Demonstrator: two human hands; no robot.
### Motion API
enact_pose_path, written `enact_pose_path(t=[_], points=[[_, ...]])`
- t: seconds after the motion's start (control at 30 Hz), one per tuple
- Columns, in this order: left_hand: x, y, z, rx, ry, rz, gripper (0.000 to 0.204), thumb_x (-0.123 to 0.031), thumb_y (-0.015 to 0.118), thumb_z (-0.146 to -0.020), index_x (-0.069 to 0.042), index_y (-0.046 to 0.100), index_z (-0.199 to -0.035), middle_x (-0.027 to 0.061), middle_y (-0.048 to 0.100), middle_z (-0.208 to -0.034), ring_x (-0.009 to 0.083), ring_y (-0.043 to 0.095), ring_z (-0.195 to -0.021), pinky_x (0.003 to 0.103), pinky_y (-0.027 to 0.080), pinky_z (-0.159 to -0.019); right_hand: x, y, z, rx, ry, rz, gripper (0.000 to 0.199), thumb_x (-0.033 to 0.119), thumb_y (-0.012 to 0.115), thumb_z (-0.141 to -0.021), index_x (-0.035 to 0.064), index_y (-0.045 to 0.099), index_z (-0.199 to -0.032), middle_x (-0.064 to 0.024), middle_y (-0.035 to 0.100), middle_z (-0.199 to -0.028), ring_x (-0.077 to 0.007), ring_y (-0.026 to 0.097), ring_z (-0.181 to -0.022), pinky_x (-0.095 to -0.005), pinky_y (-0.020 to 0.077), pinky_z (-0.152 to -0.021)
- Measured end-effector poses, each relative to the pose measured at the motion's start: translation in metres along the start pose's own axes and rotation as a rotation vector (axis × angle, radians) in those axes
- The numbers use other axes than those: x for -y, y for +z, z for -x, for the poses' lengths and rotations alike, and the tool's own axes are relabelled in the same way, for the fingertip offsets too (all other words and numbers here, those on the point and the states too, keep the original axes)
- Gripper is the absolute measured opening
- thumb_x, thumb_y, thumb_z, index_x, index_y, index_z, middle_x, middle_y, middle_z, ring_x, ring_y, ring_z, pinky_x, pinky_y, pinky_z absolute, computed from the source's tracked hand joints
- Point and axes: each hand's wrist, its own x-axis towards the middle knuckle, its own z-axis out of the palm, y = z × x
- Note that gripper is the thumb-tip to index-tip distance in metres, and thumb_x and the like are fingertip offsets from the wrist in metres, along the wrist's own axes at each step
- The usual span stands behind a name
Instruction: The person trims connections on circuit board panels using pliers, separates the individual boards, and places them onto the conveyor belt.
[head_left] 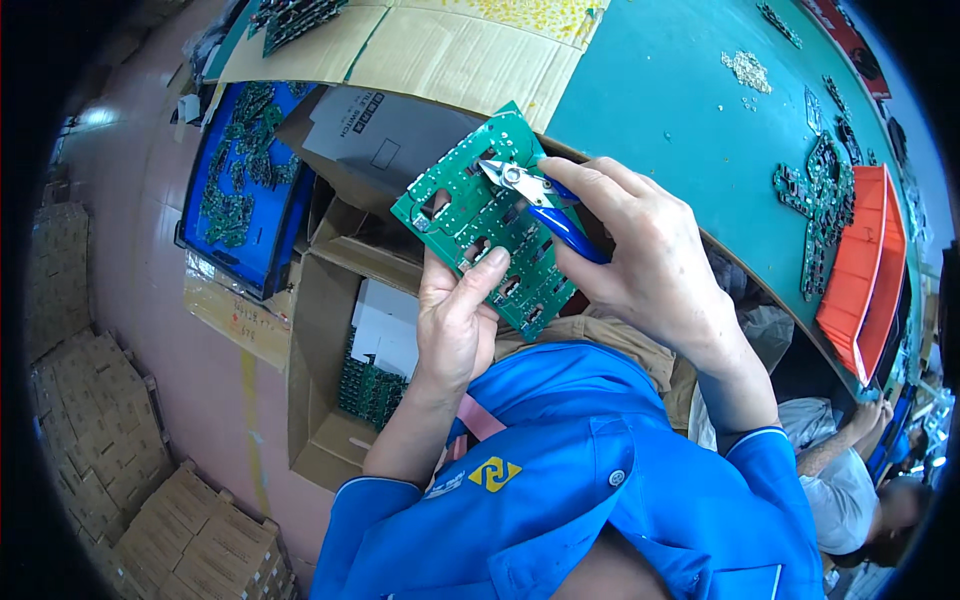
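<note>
Up above the open cardboard box (330, 400), the left hand (455, 320) pinched the green circuit board (470, 215) from below, its long side tilted, while the right hand (640, 255) squeezed blue-handled cutters (540, 200) onto its top part.

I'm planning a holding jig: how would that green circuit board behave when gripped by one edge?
The green circuit board probably stays stiff: held by the left hand at its lower edge, it shows no sag. Its cut-out slots suggest it could snap under bending. It looks light, thin.
</note>
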Motion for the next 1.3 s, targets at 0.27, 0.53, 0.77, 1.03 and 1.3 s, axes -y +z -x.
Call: enact_pose_path(t=[0.27,0.53,0.77,1.03,1.3], points=[[-0.003,0.001,-0.002,-0.069,-0.035,0.028,0.057,0.002,0.051,-0.096,-0.009,0.035,-0.15,0.0156,0.052,-0.139,0.0294,0.056,-0.127,0.05,0.048,-0.106,0.0,-0.028,-0.012,-0.046,0.111,-0.038,0.049,0.01,0.071,-0.076,0.0015,0.061,-0.123,-0.0175,0.064,-0.102,-0.0379,0.065,-0.095,-0.0429,0.0534,-0.082],[0.037,-0.08,-0.011,-0.114,-0.243,0.362,0.057,0.002,0.052,-0.095,-0.013,0.039,-0.148,0.0129,0.053,-0.14,0.0293,0.054,-0.129,0.051,0.047,-0.108,-0.026,-0.08,-0.066,-0.102,0.054,0.23,0.043,0.01,0.069,-0.076,0.0,0.064,-0.118,-0.0187,0.066,-0.098,-0.039,0.066,-0.089,-0.0441,0.0536,-0.079],[0.076,-0.112,-0.038,-0.185,-0.351,0.366,0.054,0.001,0.05,-0.096,-0.013,0.041,-0.147,0.0115,0.053,-0.14,0.0317,0.053,-0.129,0.054,0.045,-0.108,-0.047,-0.088,-0.112,-0.042,0.028,0.382,0.037,0.013,0.068,-0.078,-0.0013,0.068,-0.112,-0.0196,0.069,-0.101,-0.0382,0.068,-0.093,-0.0441,0.0544,-0.084],[0.082,-0.11,-0.062,-0.102,-0.381,0.293,0.058,0.003,0.049,-0.096,-0.016,0.037,-0.151,0.0116,0.053,-0.142,0.0303,0.053,-0.131,0.05,0.045,-0.11,-0.082,-0.097,-0.139,-0.064,0.025,0.487,0.038,0.014,0.067,-0.077,0.0,0.07,-0.113,-0.0198,0.071,-0.099,-0.0365,0.069,-0.095,-0.0437,0.0551,-0.085],[0.087,-0.112,-0.066,-0.12,-0.389,0.327,0.059,0.004,0.048,-0.096,-0.016,0.038,-0.151,0.011,0.052,-0.143,0.0288,0.053,-0.131,0.049,0.044,-0.11,-0.102,-0.103,-0.148,-0.095,0.041,0.49,0.038,0.014,0.066,-0.077,0.0007,0.069,-0.112,-0.0186,0.071,-0.1,-0.0359,0.069,-0.093,-0.0439,0.055,-0.084]])
